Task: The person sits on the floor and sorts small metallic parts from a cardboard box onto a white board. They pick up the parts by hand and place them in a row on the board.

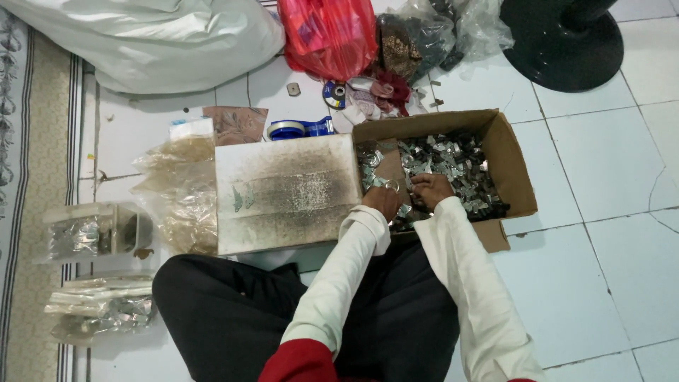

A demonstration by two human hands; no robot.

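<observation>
While both hands dig, metal clips (453, 166) (small, silvery) fill the cardboard box (511, 159).

Fingertips of the left hand (382, 199) and right hand (429, 189) sunk among the small silvery pieces (453, 170) in the cardboard box (511, 159), each piece too small to make out. Cut off by the top edge: white sack (141, 42), red plastic bag (329, 32), black round base (562, 42). Contents of the clear packets (99, 315) at lower left blurred, impossible to identify.
</observation>
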